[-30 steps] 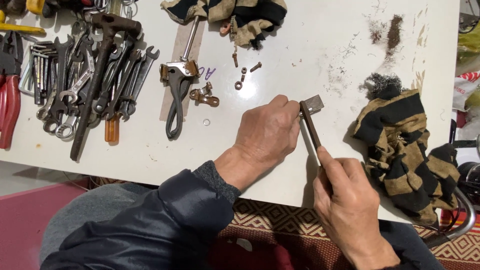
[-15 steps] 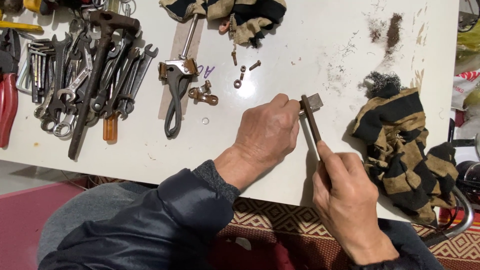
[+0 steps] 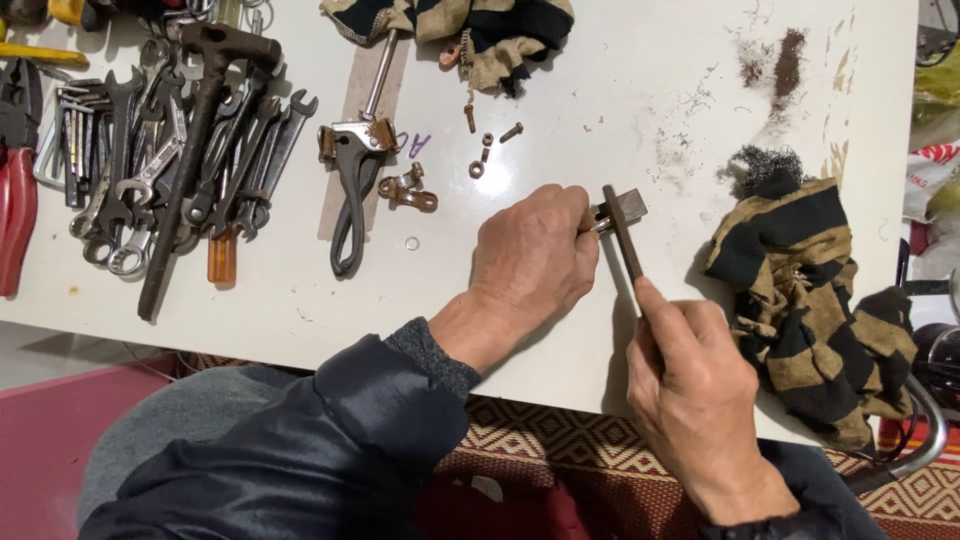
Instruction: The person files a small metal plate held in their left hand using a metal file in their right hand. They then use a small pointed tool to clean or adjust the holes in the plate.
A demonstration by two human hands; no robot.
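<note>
The left hand [image 3: 535, 260] is closed on a small metal block [image 3: 628, 207]; a flat file [image 3: 622, 232], gripped by the right hand [image 3: 695, 375], is laid against it. A striped rag [image 3: 800, 290] lies right; spanners [image 3: 150, 170] far left.

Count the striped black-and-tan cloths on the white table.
2. One striped black-and-tan cloth lies bunched at the table's far edge, cut off by the frame; the other lies at the right edge, beside the right hand. More may lie outside the view.

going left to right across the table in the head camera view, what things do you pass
Red-handled pliers → pile of wrenches with a rusty hammer lying across it → brake lever → small bolts and nuts → left hand → small metal part → right hand → striped cloth.
</note>
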